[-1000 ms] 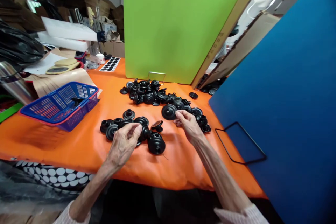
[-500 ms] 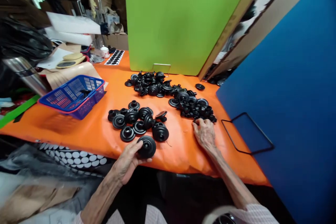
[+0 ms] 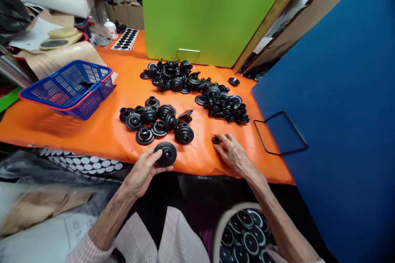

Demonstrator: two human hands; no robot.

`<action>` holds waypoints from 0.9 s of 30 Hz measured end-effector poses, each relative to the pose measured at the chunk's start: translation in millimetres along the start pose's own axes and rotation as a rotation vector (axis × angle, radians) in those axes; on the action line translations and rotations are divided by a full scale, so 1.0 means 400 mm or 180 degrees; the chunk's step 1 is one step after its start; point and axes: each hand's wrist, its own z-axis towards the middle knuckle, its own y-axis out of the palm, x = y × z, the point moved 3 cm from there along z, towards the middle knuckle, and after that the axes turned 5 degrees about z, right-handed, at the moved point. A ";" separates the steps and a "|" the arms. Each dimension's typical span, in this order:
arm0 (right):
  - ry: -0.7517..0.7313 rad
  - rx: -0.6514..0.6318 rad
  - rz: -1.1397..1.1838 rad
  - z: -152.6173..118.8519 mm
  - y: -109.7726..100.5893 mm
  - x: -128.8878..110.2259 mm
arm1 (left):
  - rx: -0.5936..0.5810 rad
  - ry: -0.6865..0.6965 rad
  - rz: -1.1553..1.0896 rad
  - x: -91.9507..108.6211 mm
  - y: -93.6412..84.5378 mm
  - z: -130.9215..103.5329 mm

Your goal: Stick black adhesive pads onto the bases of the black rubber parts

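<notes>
My left hand (image 3: 144, 172) grips a round black stepped disc (image 3: 166, 154) at the table's front edge, its ringed face upward. Between the thumb and fingers of my right hand (image 3: 233, 152) is a small black part (image 3: 216, 140), held over the orange table. Just beyond my left hand lies a group of black disc parts (image 3: 149, 116), some with short necks. Farther back, a long heap of black parts (image 3: 175, 76) stretches toward the right, where smaller black pieces (image 3: 228, 109) are piled beyond my right hand.
A blue basket (image 3: 92, 100) stands at the left on the orange table (image 3: 101, 139). The green panel (image 3: 212, 12) rises behind, and the blue panel (image 3: 333, 90) leans at the right with a wire loop (image 3: 279, 154). Below the edge is a tub of black discs (image 3: 217, 230).
My right hand has come away from the pile of small pieces, toward my left hand, with a small black part now in its fingers. The view has tilted down, showing the tub.
</notes>
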 end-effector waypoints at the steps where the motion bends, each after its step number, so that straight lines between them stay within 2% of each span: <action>1: -0.0036 0.0036 0.0045 -0.014 0.002 -0.021 | -0.0007 0.0032 0.0025 -0.003 0.003 -0.001; 3: -0.0142 0.0104 0.0333 -0.051 0.006 -0.085 | -0.0004 0.0117 0.0123 -0.009 0.007 -0.002; 7: -0.0633 0.0242 0.1246 -0.133 0.022 -0.251 | -0.0010 0.0318 0.0437 -0.021 0.016 -0.002; 10: -0.0807 0.0442 0.1455 -0.167 0.050 -0.326 | -0.0098 0.0427 0.0584 -0.027 0.024 -0.003; 16: -0.0803 0.0536 0.1298 -0.177 0.106 -0.333 | -0.0144 0.0507 0.0630 -0.034 0.031 -0.009; 19: -0.0769 0.0525 0.1121 -0.186 0.113 -0.334 | -0.0180 0.0563 0.0705 -0.038 0.030 -0.010; 21: -0.0709 0.0418 0.1260 -0.193 0.110 -0.338 | -0.0195 0.0529 0.0666 -0.039 0.027 -0.012; 23: -0.0382 0.0327 0.1637 -0.194 0.103 -0.334 | -0.0260 0.0442 0.0567 -0.037 0.024 -0.013; 25: 0.0170 0.0212 0.2126 -0.191 0.101 -0.324 | -0.0396 0.0388 0.0474 -0.033 0.024 -0.016; 27: 0.0619 -0.0060 0.2641 -0.186 0.111 -0.319 | -0.0528 0.0423 0.0449 -0.028 0.025 -0.019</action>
